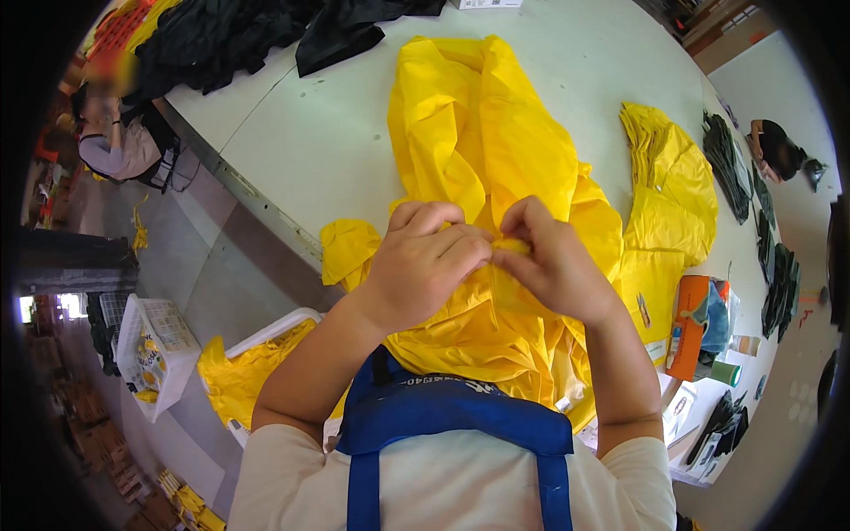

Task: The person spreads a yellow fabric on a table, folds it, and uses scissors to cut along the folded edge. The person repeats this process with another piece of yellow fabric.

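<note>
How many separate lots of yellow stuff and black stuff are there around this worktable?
Yellow garment held by the left hand and right hand: 1
Stack of folded yellow pieces on the table: 1
White bin of yellow fabric: 1
Black fabric heap at the far end: 1
Row of black folded stacks on the right: 1
Total: 5

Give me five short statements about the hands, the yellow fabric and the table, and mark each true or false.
1. Both hands pinch the yellow garment. True.
2. The left hand rests flat on bare table. False: its fingers grip a yellow fold beside the right hand.
3. A stack of folded yellow pieces lies to the right. True.
4. The black fabric lies on the floor. False: it is on the table's far end.
5. The white bin holds black fabric. False: yellow.
</note>
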The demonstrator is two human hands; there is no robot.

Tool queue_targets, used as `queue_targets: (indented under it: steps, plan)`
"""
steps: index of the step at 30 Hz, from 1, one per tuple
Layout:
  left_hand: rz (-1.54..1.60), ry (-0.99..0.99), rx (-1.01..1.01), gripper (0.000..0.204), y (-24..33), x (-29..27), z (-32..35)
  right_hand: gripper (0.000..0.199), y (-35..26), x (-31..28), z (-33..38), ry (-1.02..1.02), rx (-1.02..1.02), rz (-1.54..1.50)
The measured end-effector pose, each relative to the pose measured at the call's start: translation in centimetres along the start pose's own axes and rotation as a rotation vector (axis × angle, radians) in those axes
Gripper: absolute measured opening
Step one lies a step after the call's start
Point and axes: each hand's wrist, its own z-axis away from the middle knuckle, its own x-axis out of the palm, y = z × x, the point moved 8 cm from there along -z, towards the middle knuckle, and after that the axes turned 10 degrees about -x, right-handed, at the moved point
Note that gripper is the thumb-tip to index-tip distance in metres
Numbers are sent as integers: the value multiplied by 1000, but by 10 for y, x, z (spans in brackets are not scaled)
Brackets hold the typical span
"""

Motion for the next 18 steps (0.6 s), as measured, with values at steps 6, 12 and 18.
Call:
queue_targets:
  steps: [6,12,18]
  plan:
    - [234,-252,-90,23,3,16,-10,27,5,-13,8,378,-15,88]
    - [-243,-335,-99,20,-40,25,-65,56,5,-45,48,545,-194,274]
    - [700,-270,-593,13,-111,-10,-110,75,110,-26,214,419,415,836]
